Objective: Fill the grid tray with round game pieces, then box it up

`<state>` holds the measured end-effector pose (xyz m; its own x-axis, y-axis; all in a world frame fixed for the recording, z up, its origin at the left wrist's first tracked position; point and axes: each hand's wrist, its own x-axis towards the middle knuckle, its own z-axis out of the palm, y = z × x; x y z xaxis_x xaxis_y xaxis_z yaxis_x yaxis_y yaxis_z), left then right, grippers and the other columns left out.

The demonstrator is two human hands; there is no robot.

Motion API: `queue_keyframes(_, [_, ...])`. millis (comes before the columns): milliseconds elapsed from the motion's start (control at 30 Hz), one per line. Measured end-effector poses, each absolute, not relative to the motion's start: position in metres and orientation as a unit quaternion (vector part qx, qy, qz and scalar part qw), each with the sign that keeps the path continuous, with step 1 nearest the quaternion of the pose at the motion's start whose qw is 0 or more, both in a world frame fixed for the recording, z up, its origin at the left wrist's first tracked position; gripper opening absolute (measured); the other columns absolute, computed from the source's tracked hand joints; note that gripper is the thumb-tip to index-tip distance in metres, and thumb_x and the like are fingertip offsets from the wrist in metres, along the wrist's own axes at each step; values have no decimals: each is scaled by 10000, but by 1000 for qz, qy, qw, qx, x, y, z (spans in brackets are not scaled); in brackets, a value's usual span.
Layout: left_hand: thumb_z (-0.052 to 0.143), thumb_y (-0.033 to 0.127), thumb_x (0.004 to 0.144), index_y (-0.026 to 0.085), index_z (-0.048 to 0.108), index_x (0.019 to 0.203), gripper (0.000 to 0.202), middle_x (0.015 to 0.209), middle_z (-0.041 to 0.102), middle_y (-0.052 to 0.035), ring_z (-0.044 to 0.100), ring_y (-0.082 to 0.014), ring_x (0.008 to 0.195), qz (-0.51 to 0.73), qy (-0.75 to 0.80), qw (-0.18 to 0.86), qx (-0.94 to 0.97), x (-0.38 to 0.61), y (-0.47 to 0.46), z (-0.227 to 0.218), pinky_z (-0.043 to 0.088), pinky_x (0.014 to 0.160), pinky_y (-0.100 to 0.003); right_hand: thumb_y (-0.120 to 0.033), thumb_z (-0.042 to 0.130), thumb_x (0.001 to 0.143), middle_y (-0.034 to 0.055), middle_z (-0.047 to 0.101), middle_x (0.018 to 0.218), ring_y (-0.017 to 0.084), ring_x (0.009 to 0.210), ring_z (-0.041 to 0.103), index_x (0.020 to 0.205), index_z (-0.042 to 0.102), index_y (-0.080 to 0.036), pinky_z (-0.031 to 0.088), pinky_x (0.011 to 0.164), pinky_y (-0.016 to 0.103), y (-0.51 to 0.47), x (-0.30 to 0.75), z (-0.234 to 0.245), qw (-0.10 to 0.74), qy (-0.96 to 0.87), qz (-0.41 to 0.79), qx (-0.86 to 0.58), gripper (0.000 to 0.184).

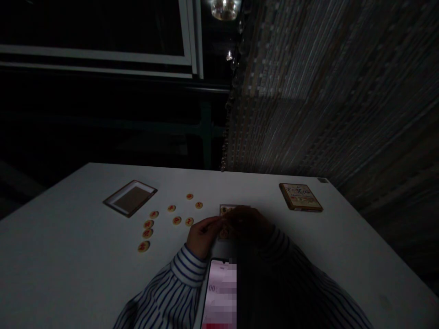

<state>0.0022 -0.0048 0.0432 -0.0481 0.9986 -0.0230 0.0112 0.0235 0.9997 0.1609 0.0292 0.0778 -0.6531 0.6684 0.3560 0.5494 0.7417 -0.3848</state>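
Greyish tray (221,208), side pointing forward, long axis unclear, left hand (202,235) nearly closed, right hand (252,224) curled, holds unclear

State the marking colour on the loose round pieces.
The loose round pieces have red markings, clearest in the head view.

A dim indoor room is showing, home or café being hard to tell: beyond the counter (68,256), a string curtain (295,100) and a glass lamp (223,11) are hanging, a white frame (96,54) standing.
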Motion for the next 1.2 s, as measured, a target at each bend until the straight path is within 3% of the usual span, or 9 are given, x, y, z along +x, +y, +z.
queue_keyframes(233, [618,314,590,135,644,751,242,750,668,-57,595,-176,730,512,523,496,466,2,-4,39,458,709,-284,-267,456,765,52,638,752,145,679,576,756,631,-189,438,597,246,31,160,74,266,-888,133,-351,191])
queue_keyframes(467, [636,305,569,129,631,743,247,735,670,-58,602,-167,710,521,507,543,419,1,-5,45,468,673,-261,-255,495,732,62,635,788,144,708,582,861,607,-179,453,623,245,30,161,73,316,-859,161,-368,187])
queue_keyframes(700, [638,317,561,126,636,739,261,733,667,-59,591,-159,700,528,499,552,410,0,-4,46,456,645,-246,-250,494,738,40,636,770,135,697,578,808,616,-202,443,610,230,28,159,75,307,-850,176,-390,148])
queue_keyframes(900, [639,346,561,119,624,755,299,514,589,4,460,-63,426,529,516,561,373,1,-4,42,342,419,-173,-262,471,749,41,637,727,137,658,582,769,624,-188,451,576,236,28,158,79,295,-853,198,-382,171])
queue_keyframes(1200, [650,370,548,115,605,768,341,464,531,30,407,-44,387,522,494,601,348,0,-3,38,276,378,-160,-246,457,761,34,645,765,135,690,588,838,618,-178,478,621,251,27,156,75,313,-824,258,-396,191])
